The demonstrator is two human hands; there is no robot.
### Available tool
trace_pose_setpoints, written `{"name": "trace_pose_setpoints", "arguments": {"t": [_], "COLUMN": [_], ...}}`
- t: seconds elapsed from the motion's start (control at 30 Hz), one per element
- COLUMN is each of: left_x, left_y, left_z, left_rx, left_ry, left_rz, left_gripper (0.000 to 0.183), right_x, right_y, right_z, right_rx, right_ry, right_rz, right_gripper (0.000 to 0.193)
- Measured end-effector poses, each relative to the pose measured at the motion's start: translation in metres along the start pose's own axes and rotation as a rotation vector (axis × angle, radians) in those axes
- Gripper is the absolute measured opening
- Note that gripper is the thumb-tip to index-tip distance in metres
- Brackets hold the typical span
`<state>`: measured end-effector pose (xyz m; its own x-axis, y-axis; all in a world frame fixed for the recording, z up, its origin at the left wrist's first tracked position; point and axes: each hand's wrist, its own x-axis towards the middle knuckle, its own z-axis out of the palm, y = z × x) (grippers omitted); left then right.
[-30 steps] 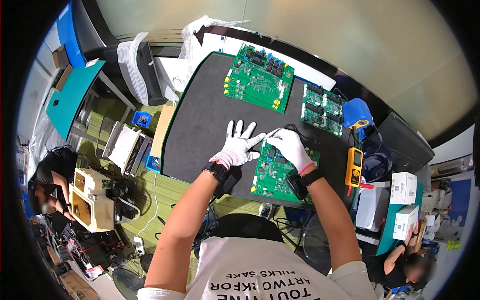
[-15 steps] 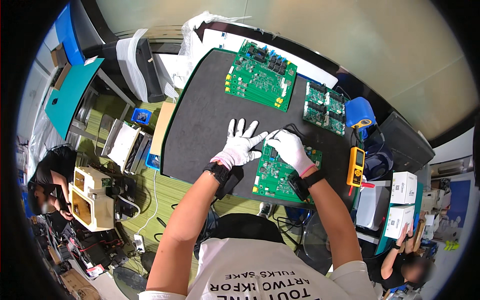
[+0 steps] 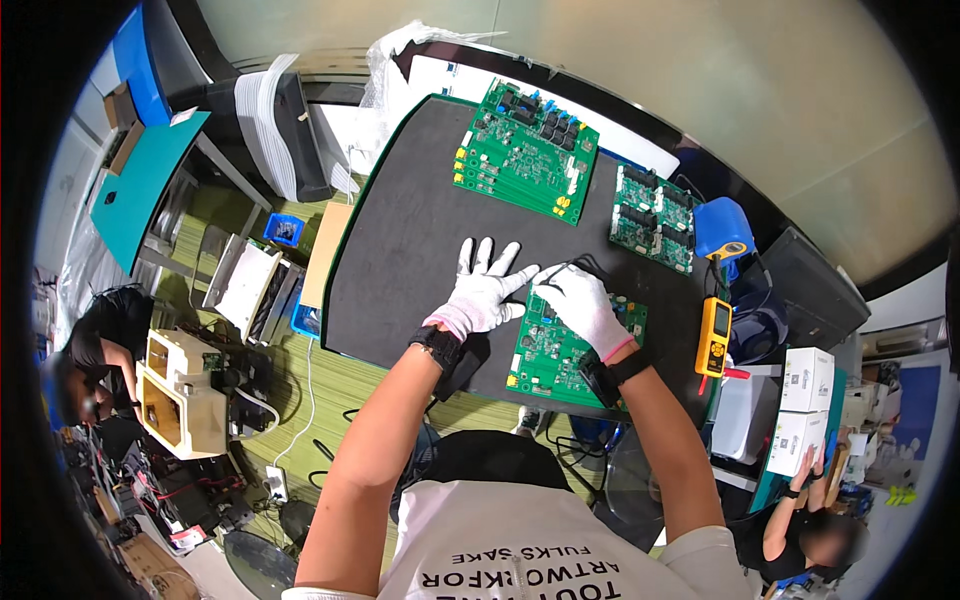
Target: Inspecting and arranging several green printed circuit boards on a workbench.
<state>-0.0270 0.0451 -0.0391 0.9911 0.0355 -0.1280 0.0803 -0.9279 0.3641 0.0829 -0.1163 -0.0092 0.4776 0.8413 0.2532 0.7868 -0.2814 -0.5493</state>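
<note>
A green circuit board (image 3: 545, 355) lies on the dark mat in front of me, partly hidden beneath my right hand and wrist. My left hand (image 3: 486, 298), in a white glove with pink cuff, rests with fingers spread beside the board's upper left corner. My right hand (image 3: 580, 303), gloved the same way, is over the board's upper edge with its fingers pinched together. Whatever is in that pinch is too small to make out. A black cord (image 3: 590, 262) curves just behind the right fingers. The two hands nearly meet at the fingertips.
A stack of green boards (image 3: 525, 150) sits at the far side of the mat (image 3: 400, 220). Smaller boards (image 3: 652, 218) lie to its right. A yellow handheld meter (image 3: 713, 337), a blue device (image 3: 722, 228) and white boxes (image 3: 803, 410) stand at the right. Other people work at both sides.
Both hands stay nearly in place, the right one shifting very slightly over the board. The whole view has moved a little.
</note>
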Motion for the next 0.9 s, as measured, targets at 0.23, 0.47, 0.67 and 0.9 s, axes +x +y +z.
{"name": "trace_pose_setpoints", "arguments": {"t": [0.23, 0.47, 0.67, 0.9], "left_x": [-0.0005, -0.0015, -0.0013, 0.0007], "left_y": [0.0002, -0.0011, 0.0005, -0.0011], "left_z": [0.0017, 0.0048, 0.0066, 0.0089], "left_rx": [-0.006, -0.013, -0.013, -0.016], "left_ry": [0.031, 0.073, 0.086, 0.097], "left_rz": [-0.003, -0.008, -0.003, 0.005], "left_gripper": [0.07, 0.069, 0.069, 0.074], "right_x": [0.0069, 0.0051, 0.004, 0.0046], "right_y": [-0.0049, -0.0005, 0.0023, -0.0001], "right_z": [-0.0029, -0.0002, 0.0002, 0.001], "right_rx": [0.065, 0.039, 0.1, 0.066], "right_ry": [-0.016, -0.009, -0.01, -0.037], "right_rz": [-0.006, -0.089, -0.032, 0.006], "right_gripper": [0.014, 0.012, 0.011, 0.012]}}
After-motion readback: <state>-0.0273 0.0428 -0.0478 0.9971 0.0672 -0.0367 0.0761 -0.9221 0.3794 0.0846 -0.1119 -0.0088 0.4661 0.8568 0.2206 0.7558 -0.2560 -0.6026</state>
